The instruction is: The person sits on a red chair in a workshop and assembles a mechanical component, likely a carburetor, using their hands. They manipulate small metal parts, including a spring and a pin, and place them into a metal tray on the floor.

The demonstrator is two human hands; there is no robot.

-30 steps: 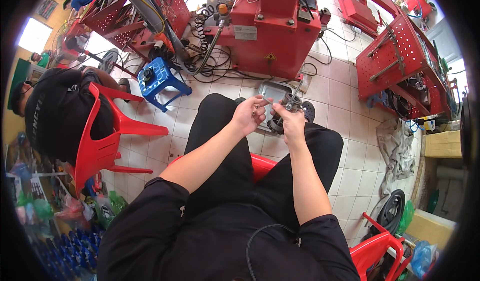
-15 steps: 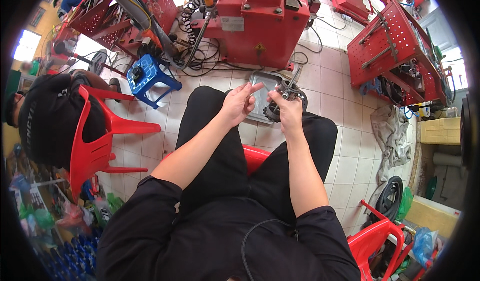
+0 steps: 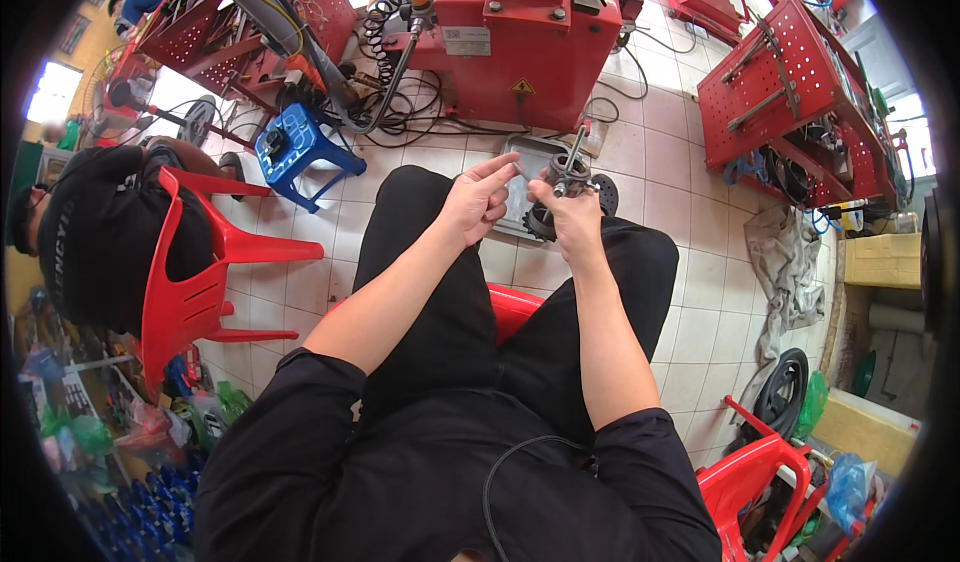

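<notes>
Over the grey tray (image 3: 516, 208), the toothed metal assembly (image 3: 572, 173), clasped by the right grip (image 3: 577, 227), is best held dead steady; whether anything's pinched by the half-curled left grip (image 3: 477, 202) honestly can't be told.

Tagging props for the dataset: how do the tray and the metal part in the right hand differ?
The tray is pale grey; the metal part is darker.
The tray is shallow and roughly rectangular; the metal part is chunky and rounded, with a toothed edge.
The tray lies on the floor; the metal part is in the right hand.
</notes>
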